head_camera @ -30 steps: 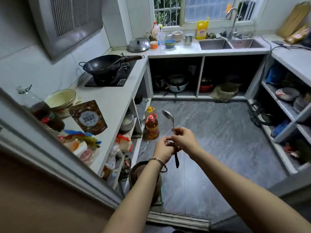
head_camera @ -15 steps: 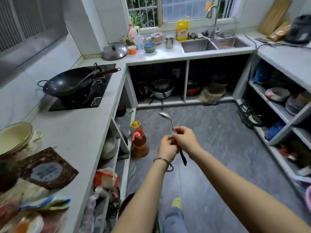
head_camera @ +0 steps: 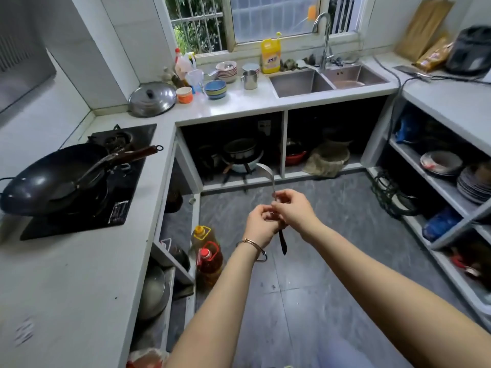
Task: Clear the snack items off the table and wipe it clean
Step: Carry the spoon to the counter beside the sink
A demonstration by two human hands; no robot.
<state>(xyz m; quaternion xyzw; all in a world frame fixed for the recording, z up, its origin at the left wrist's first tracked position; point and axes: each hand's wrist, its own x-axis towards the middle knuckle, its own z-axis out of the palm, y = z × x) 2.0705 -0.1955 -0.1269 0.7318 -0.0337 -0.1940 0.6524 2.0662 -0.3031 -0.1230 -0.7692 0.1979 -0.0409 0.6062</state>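
Observation:
A metal ladle (head_camera: 270, 179) with a dark handle is held upright over the kitchen floor, bowl at the top. My right hand (head_camera: 293, 208) grips its shaft with curled fingers. My left hand (head_camera: 261, 224), with a bracelet on the wrist, holds the shaft just below and beside the right hand. The dark handle end sticks out beneath both hands. No snack items are in sight, and no table shows in this view.
A white counter (head_camera: 79, 274) runs along the left with a black wok (head_camera: 55, 179) on a stove. A double sink (head_camera: 326, 81) lies ahead under the window, bowls (head_camera: 215, 89) and a yellow bottle (head_camera: 270, 56) beside it. Oil bottles (head_camera: 208, 257) stand on the floor. Shelves with plates (head_camera: 473, 184) line the right.
I have moved further into the kitchen; the counter, sink and shelves appear closer, and the snack bags at the left have left the view. Both hands keep hold of the ladle.

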